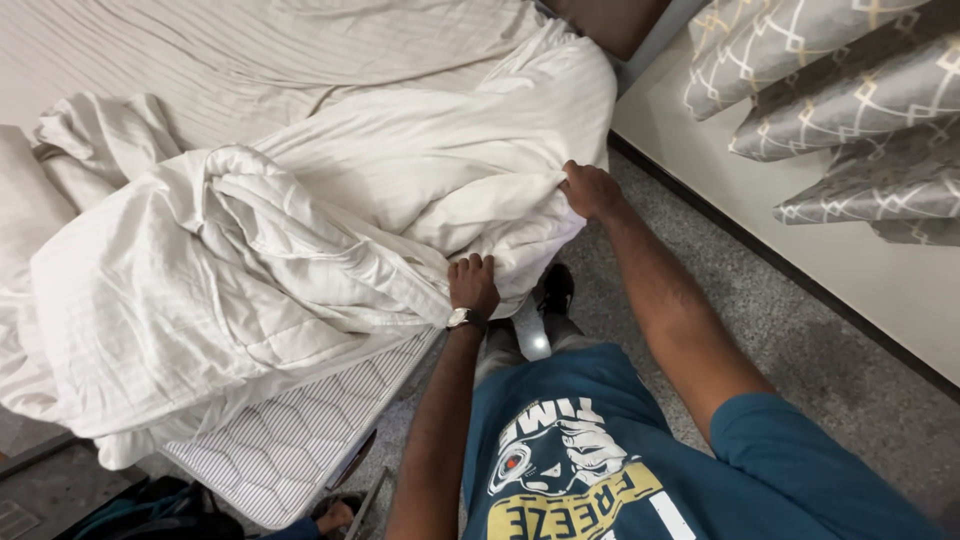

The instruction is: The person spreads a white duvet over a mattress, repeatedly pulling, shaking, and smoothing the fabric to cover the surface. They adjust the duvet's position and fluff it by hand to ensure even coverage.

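Both hands are closed on a bunched white duvet [300, 230] that lies heaped across the near corner of a bed. The left hand [473, 285], with a wristwatch [465, 319] on its wrist, is curled into a fist around a gathered fold at the duvet's lower edge, fingers wrapped tight so that nothing of the palm shows. The right hand [590, 190] sits higher and further out, beside the bed's edge, its fingers pinching down into the fabric where the cover hangs over the side; the grip looks closed, though the fingertips are buried in the cloth and how much they hold is hard to tell. The duvet is crumpled into thick rolls, with faint stripes in the weave, and it spills off the mattress [290, 440], whose quilted, striped corner shows bare beneath it. Behind the heap the striped sheet [200, 50] lies flat over the rest of the bed. The person wears a teal printed shirt [600, 450] and stands on a grey speckled floor [830, 350], one dark shoe [556, 288] showing just below the duvet's edge. To the right, grey patterned curtains [840, 90] hang against a pale wall [860, 260] with a dark skirting along its foot.
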